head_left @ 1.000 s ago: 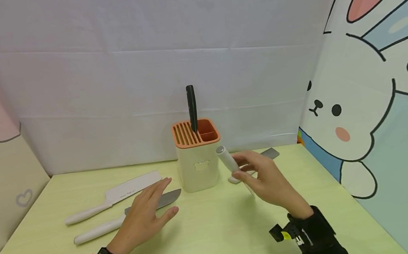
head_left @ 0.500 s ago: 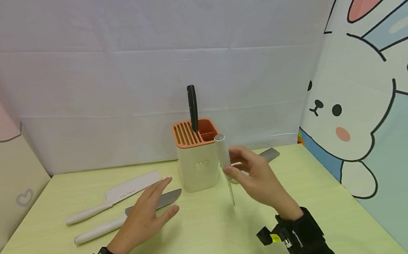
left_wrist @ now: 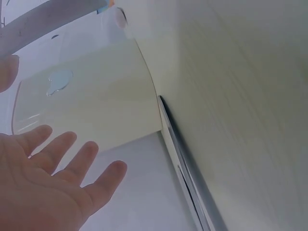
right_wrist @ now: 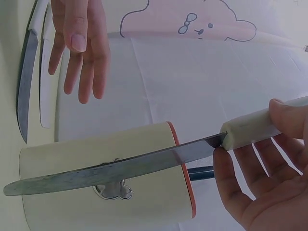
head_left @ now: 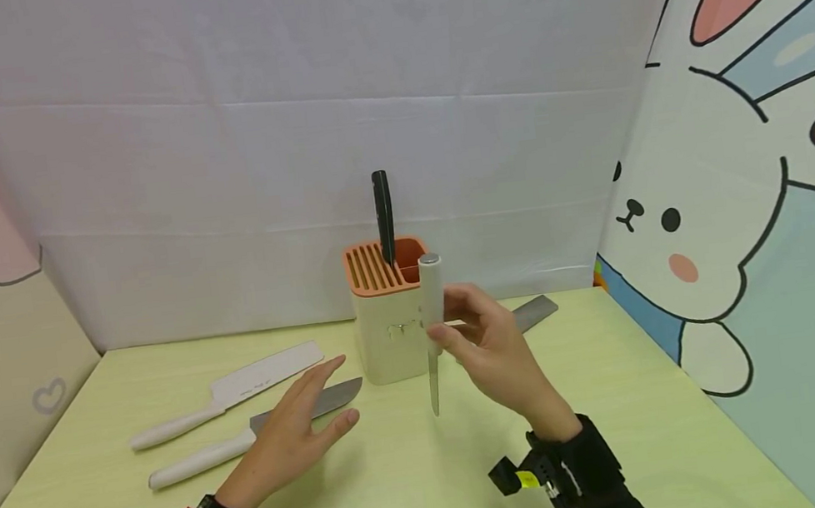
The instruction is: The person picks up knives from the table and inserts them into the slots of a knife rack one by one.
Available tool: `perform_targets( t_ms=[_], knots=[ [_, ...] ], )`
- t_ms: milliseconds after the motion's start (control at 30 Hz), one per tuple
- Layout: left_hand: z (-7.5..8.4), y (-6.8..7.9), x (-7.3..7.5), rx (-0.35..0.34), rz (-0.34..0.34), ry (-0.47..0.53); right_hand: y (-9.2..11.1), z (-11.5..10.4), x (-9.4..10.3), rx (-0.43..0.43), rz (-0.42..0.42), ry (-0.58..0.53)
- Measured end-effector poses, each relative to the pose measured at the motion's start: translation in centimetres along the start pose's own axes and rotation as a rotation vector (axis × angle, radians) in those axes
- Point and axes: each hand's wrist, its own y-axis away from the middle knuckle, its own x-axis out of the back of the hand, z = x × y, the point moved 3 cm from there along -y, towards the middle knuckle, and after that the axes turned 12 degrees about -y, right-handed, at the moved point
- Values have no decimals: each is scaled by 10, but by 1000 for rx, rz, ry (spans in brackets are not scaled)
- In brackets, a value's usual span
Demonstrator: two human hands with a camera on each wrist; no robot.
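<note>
In the head view my right hand (head_left: 489, 345) pinches the white handle of a knife (head_left: 432, 289), its blade hanging straight down in front of the knife block's right side. The right wrist view shows the long narrow blade (right_wrist: 115, 168) and the thumb and fingers round the handle. The cream knife block (head_left: 390, 340) has an orange slotted top, with a black-handled knife (head_left: 384, 215) standing in it. My left hand (head_left: 289, 439) has its fingers straight and spread, holding nothing, above a white-handled knife (head_left: 201, 462) whose blade it partly covers.
A white-handled cleaver (head_left: 266, 372) lies at the left, behind the knife under my left hand. Another blade (head_left: 535, 311) lies right of the block, its handle hidden behind my right hand. A white sheet (head_left: 218, 183) hangs behind the table (head_left: 404, 489).
My right hand has moved left with the knife, towards the block. The knife has turned from tilted to upright, blade down. My left hand has stayed in place.
</note>
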Motion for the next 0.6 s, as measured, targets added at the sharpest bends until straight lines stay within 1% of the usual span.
perform_targets(
  t_ms=[267,400,600],
  knots=[
    [-1,0,0,23,3,44,-3,2,-9,-30,10,-63],
    [0,1,1,27,-3,57,-2,5,-11,-48,20,-67],
    [2,1,1,22,-2,68,1,6,-13,-62,13,-57]
  ],
)
